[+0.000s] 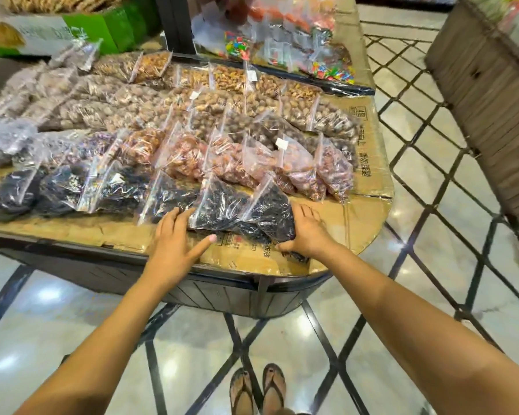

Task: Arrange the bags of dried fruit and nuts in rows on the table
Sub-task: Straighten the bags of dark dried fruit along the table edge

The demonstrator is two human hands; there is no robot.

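While two bags of dark dried fruit (246, 211) lie at the right end of the front row, both hands flank them. Left hand (177, 238) rests flat and spread against their left edge; right hand (307, 232) cups the right bag's corner. Rows of nut bags (192, 115) fill the cardboard-covered table (369, 181) behind.

I am looking at a shop: clear bags of nuts and dried fruit (210, 121) are lying in rows on a cardboard-covered desk (369, 175), some carrying small white tags (281, 143), bags of coloured sweets (285, 46) are piling behind, and polished tile flooring (432, 223) is stretching beyond.
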